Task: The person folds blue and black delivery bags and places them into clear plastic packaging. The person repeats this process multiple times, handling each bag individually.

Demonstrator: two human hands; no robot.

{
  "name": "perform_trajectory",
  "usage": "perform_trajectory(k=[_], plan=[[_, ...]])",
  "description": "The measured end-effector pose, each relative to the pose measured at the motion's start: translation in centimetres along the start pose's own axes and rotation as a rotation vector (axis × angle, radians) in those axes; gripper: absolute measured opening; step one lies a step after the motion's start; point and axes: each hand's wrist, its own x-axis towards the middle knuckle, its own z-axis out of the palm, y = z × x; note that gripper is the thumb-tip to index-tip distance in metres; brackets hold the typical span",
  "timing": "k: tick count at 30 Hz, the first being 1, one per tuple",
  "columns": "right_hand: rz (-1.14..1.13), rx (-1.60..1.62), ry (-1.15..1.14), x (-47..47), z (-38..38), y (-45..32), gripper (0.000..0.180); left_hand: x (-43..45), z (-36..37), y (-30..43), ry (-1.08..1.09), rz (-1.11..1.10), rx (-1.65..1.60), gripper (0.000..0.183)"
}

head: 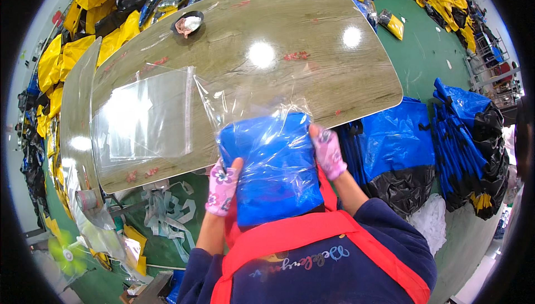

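A folded blue sheet-like bundle point(271, 166) sits inside a clear plastic bag point(246, 99), close against my chest at the table's near edge. My left hand point(222, 187), in a pink flowered fingerless glove, grips the bundle's left side with the thumb on top. On the opposite side my right hand point(328, 151), gloved alike, holds the upper right edge. Both palms and most of the fingers are hidden behind the bundle. The loose end of the bag spreads over the wood-patterned table point(326, 82). Left of it lies a stack of flat clear bags point(146, 116).
A small dark bowl point(187, 24) with white and pinkish contents stands at the table's far side. Blue and black bags point(397, 149) hang or stand at right. Yellow and black goods point(83, 45) pile up at left. A green fan point(67, 254) is low left.
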Motion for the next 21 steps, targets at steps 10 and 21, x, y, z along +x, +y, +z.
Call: perform_trajectory(k=[10, 21], plan=[[0.253, -0.006, -0.083, 1.1, -0.3, 0.2, 0.044, -0.2, 1.0, -0.4, 0.077, -0.014, 0.253, 0.029], [0.231, 0.017, -0.365, 2.8, 1.4, -3.6, 0.058, 2.6, -4.0, -2.0, -0.002, 0.046, -0.491, 0.06]])
